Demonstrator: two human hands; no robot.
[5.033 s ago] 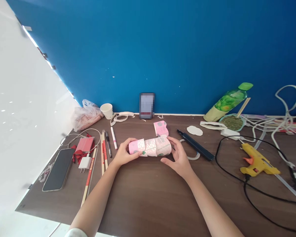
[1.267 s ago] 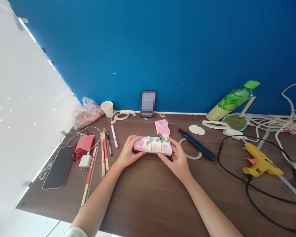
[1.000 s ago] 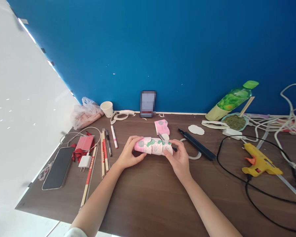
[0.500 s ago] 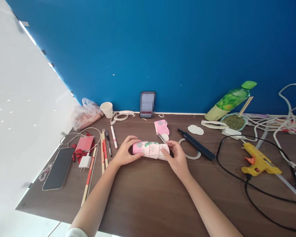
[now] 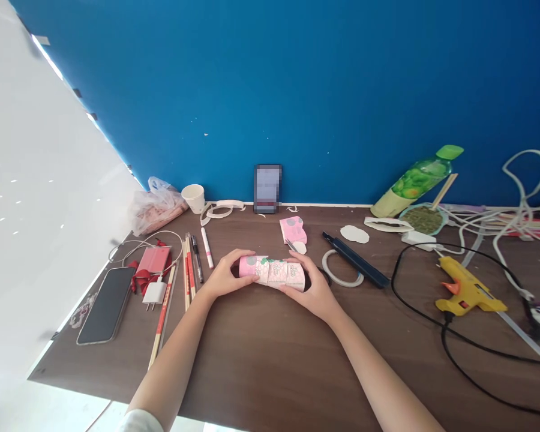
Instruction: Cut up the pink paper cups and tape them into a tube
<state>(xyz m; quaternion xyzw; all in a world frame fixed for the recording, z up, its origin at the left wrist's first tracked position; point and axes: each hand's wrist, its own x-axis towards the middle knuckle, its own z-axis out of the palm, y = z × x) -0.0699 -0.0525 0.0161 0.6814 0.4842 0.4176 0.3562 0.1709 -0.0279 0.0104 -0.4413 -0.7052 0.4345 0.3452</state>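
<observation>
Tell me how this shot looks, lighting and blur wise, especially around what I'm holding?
Head view: the pale surface at far left looks washed out; head view: the blue wall darkens toward the upper right; head view: the propped phone's screen is pixelated; head view: the pink patterned roll shows clearly, its small lettering unreadable.

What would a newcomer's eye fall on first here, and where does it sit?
Probably the pink-and-white patterned, paper-looking cylinder at the centre, lying crosswise between the left hand and the right hand. Next might come the bright yellow plastic glue gun on the right of the dark brown tabletop, then the green-capped clear bottle, tilted at the back right before the blue wall.
</observation>
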